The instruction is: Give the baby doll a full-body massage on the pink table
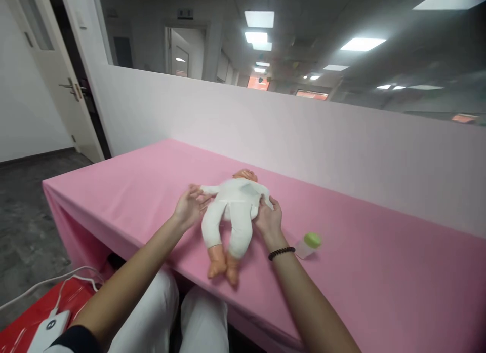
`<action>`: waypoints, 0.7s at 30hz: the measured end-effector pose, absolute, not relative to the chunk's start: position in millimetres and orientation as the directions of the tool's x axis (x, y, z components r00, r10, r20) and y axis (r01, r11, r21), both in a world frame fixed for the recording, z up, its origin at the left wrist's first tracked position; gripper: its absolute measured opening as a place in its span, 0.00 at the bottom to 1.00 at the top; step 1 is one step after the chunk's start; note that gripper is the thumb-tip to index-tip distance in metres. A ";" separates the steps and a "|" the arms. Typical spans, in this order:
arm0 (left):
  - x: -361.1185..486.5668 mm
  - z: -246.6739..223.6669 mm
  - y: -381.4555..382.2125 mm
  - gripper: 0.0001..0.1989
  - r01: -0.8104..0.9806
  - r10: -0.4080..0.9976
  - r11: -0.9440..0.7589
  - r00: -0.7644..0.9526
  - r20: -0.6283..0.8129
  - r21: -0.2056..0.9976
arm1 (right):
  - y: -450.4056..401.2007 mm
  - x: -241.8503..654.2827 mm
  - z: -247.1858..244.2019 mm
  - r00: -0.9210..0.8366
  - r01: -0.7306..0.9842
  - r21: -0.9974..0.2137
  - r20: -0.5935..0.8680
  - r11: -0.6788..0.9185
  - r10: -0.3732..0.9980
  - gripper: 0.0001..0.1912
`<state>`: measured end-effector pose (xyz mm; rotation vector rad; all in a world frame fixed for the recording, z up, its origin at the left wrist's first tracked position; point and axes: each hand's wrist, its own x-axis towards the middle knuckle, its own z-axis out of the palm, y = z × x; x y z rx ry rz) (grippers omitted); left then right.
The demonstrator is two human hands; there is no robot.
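A baby doll (235, 201) with a white cloth body lies on its back on the pink-covered table (125, 175). Its bare feet point toward me and its head, partly hidden behind the body, points away. My left hand (191, 205) is beside the doll's outstretched arm on the left, fingers spread and at the doll's hand. On the other side, my right hand (269, 216) has its thumb and fingers around the doll's sleeved arm (266, 192). A dark coiled band circles my right wrist.
A small clear container with a green lid (312, 240) stands right of my right wrist. Behind the table runs a low white wall (266, 125) under glass. A white power bank (49, 332) with a cable lies on a red seat (23, 317) at lower left.
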<state>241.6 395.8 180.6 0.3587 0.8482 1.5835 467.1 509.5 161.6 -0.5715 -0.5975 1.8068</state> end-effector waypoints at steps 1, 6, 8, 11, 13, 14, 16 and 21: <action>239.8 166.3 385.3 0.22 -0.679 0.946 0.006 -0.233 -0.223 0.734 | 516.4 461.3 153.6 -0.244 -0.680 -0.692 -0.097 -0.241 0.965 0.15; 242.3 97.8 303.1 0.31 -0.366 0.997 -0.009 -0.072 -0.019 0.931 | 516.3 457.1 117.7 -0.121 -0.330 -0.938 -0.073 -0.109 0.990 0.43; 245.7 81.8 269.2 0.29 -0.283 0.999 0.021 -0.018 -0.028 0.959 | 506.3 465.8 108.6 -0.138 -0.287 -0.951 -0.074 -0.111 0.988 0.47; 249.8 65.9 228.0 0.28 -0.356 0.993 0.067 0.119 -0.026 0.932 | 491.4 480.6 99.5 -0.184 -0.277 -0.950 -0.097 -0.146 0.978 0.44; 250.3 53.7 208.5 0.28 -0.422 0.978 0.145 0.201 -0.064 0.895 | 479.9 487.5 96.3 -0.207 -0.242 -0.953 -0.132 -0.182 0.969 0.38; 249.7 46.3 200.8 0.29 -0.444 0.972 0.183 0.217 -0.093 0.877 | 472.3 489.4 95.7 -0.213 -0.226 -0.954 -0.147 -0.195 0.966 0.35; 247.4 29.9 188.2 0.31 -0.484 0.964 0.241 0.217 -0.152 0.841 | 452.8 489.8 96.6 -0.203 -0.216 -0.955 -0.162 -0.205 0.966 0.33; 237.8 -14.6 160.6 0.36 -0.508 0.944 0.314 0.255 -0.208 0.802 | 392.8 478.8 106.0 -0.150 -0.166 -0.981 -0.075 -0.100 0.986 0.41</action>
